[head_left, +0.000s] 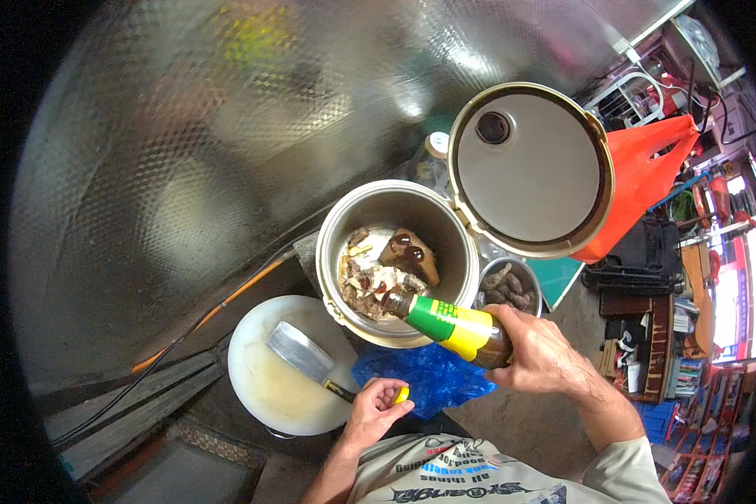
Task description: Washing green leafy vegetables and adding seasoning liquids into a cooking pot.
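My right hand (542,357) grips a dark sauce bottle (449,326) with a green and yellow label, tipped so its neck points into the open rice cooker pot (445,239). The pot holds pieces of meat, mushrooms and pale slices. The cooker's round lid (529,168) stands open behind it. My left hand (374,410) is closed around a small yellow bottle cap (401,393), close to the black handle of a cleaver (307,357) that lies on a round white cutting board (269,391).
A small metal bowl (512,290) of brown pieces sits right of the pot. A blue plastic bag (424,374) lies under the bottle, an orange bag (647,181) at the right. A shiny metal wall (227,168) and cables (202,323) lie left; cluttered shelves stand far right.
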